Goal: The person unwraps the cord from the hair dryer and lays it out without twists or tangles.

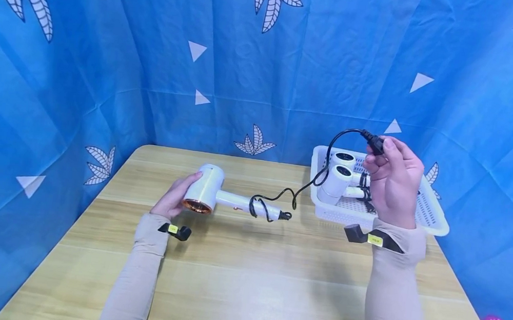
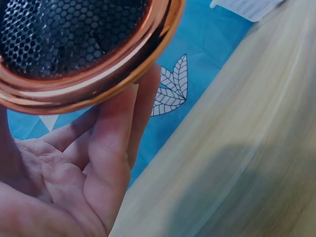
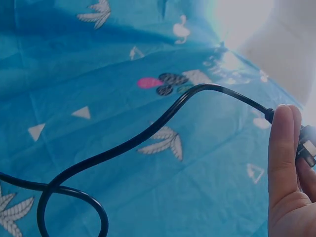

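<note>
A white hair dryer (image 1: 205,187) is held over the left part of the table by my left hand (image 1: 172,199), which grips its barrel from the left. The handle points right, with turns of black cord looped around its end. In the left wrist view, the copper-coloured rim (image 2: 74,98) and dark mesh sit above the fingers. Over the basket, my right hand (image 1: 395,181) pinches the black plug (image 1: 375,143) between thumb and fingers. From the plug the black cord (image 3: 123,148) runs in a loose curl back to the dryer.
A white plastic basket (image 1: 437,229) stands at the table's back right. At least two more white hair dryers (image 1: 335,185) with bundled black cords lie in it. The wooden table (image 1: 244,282) reaches a blue patterned curtain (image 1: 256,67) behind and at both sides.
</note>
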{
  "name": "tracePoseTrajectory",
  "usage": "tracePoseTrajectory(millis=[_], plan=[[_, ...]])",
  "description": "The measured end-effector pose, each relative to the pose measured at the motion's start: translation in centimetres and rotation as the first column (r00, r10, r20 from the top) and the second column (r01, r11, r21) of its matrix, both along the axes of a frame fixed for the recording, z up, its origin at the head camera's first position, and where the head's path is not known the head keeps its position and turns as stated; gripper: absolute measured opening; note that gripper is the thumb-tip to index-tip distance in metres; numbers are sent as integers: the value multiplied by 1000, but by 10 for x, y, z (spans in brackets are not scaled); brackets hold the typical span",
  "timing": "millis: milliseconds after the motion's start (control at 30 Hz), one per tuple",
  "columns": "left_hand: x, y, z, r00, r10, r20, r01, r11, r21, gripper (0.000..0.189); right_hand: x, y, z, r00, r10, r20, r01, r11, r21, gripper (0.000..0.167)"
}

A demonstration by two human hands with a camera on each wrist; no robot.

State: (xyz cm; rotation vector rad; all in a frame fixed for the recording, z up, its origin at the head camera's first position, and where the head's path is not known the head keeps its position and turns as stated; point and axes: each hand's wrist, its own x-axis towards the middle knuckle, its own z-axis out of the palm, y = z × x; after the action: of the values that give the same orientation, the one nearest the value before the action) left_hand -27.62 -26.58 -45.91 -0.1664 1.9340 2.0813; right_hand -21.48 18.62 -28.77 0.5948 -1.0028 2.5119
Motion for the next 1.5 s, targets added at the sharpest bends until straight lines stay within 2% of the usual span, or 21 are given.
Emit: tracePoseTrajectory(millis=[333,533,733,1033,1300,1500], plan=[[-1,-1,-4,997,49,53,-47,998,-40,91,30,4,5,990,105,-97,-119,982,-147,16],[-2,-2,-5,994,92,53,-94,995,26,86,41,12,0,984,107,-144,-136,969,-207,20],[-4,-2,-8,990,140,36,-141,989,41,83,48,20,-7,976,130,-172,-173,950,-260,21],[-5,-2,-6,977,206,54,-211,973,98,78,52,28,-14,963,170,-211,-221,944,-245,20],[-4,-2,-4,975,204,88,-214,969,126,89,46,35,-17,958,232,-170,-262,947,-186,24],[-4,-1,-1,970,215,114,-232,958,170,78,39,36,-20,966,220,-133,-235,966,-109,29]])
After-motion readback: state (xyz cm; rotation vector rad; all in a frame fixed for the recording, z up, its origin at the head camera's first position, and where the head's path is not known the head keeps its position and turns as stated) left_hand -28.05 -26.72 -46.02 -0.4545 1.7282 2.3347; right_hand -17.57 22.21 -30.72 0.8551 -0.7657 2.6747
